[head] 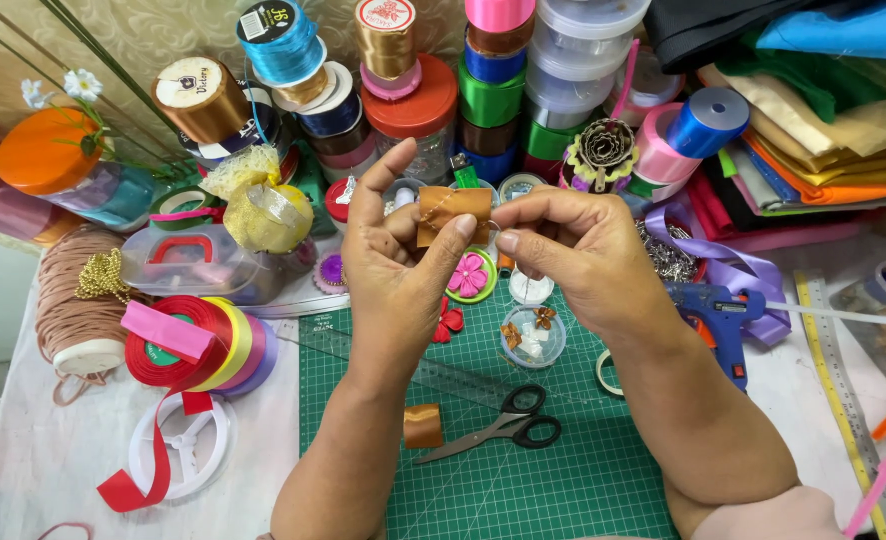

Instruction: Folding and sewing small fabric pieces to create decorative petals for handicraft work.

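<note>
From my remote seat I see both hands raised at the centre of the frame, above a green cutting mat [523,480]; my left hand [395,262] pinches a small piece of brown ribbon [452,212] between thumb and fingertips, closed on its lower left part, with the index finger standing straight up beside it; my right hand [575,250] meets it from the right, thumb and forefinger pressed together just at the ribbon's right edge; whether they grip a needle or thread I cannot tell, it is too fine to make out.

Below the hands, on the mat, lie black-handled scissors [513,426], and just left of them a short brown ribbon roll [423,426]; a small round clear dish [533,338] with tiny bows sits under the right wrist; a pink fabric flower [468,274] shows between the hands.

At the right of the frame a blue glue gun [720,318] rests beside a lilac ribbon [728,262]; a metal ruler [843,400] runs down the right edge.

At the lower left, red ribbon [168,345] trails off a stack of coloured spools; along the top of the frame stand many ribbon reels [491,95]; folded fabrics [823,120] pile in the upper right.
</note>
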